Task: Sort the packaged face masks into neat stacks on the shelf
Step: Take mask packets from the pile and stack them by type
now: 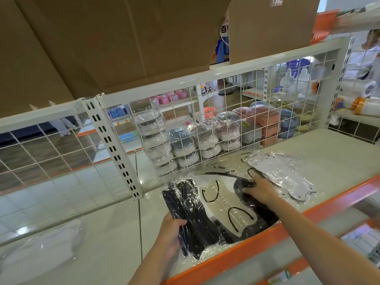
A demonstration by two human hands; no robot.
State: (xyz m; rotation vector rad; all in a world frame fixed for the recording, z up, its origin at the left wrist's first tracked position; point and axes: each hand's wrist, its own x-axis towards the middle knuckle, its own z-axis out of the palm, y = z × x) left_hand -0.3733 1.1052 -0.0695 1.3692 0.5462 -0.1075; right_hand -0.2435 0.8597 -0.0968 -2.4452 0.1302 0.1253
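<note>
My left hand (170, 233) grips a bundle of black face masks in clear plastic (191, 214), held upright-tilted over the front of the shelf (339, 157). My right hand (258, 189) rests on another black mask pack (240, 187) lying flat, fingers curled at its edge. Between the hands lies a white mask pack with black ear loops (224, 206). A grey-white mask pack (281, 171) lies flat to the right of my right hand.
A white wire grid (205, 120) backs the shelf, with stacked wrapped goods behind it. The shelf has an orange front edge (267, 237). Brown cardboard boxes (102, 38) sit on the shelf above. A slotted white upright (115, 149) stands at the left.
</note>
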